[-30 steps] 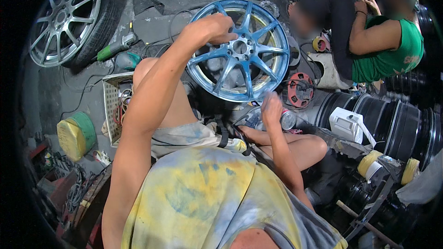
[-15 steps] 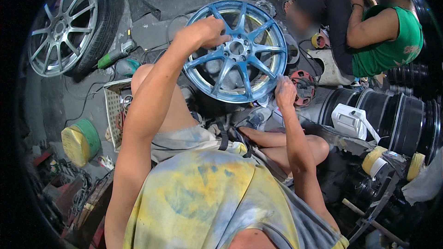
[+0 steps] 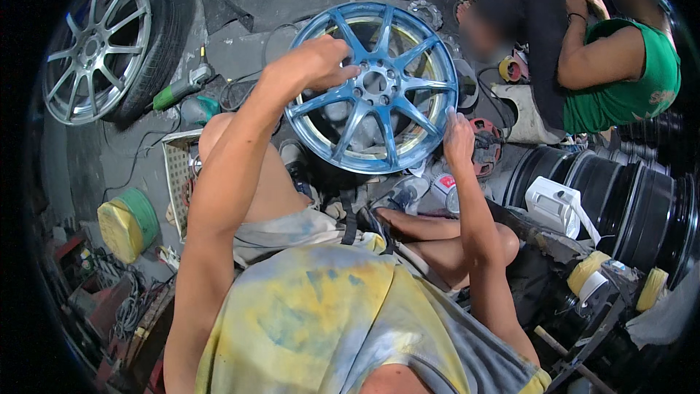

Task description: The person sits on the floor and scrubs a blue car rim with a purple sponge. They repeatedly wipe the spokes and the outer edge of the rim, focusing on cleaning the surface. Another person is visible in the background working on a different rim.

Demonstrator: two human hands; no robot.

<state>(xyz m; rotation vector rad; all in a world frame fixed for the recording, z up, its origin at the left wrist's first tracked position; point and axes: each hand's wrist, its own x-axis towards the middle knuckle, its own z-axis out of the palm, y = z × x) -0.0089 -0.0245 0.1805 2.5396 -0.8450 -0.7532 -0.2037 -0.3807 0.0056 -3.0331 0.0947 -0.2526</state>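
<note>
A blue multi-spoke wheel rim [image 3: 375,113], with worn, pale patches on its edge, is in front of me above my lap. My left hand [image 3: 321,63] lies over a spoke on the rim's left side, its fingers curled down against the metal. Whatever may be under those fingers is hidden. On the right, my right hand [image 3: 458,140] pinches the rim's outer edge with the thumb pointing up.
At the far left a silver wheel [image 3: 95,47] leans by a tyre, near a green angle grinder [image 3: 182,87] with a trailing cord. A perforated crate [image 3: 177,175] stands by my left leg. A co-worker in a green top [image 3: 620,73] sits at right, behind stacked dark rims [image 3: 627,182].
My left hand has slid a little left and nearer to me across the spokes. The blue rim's near edge sits slightly lower, and my right hand has shifted slightly up its edge.
</note>
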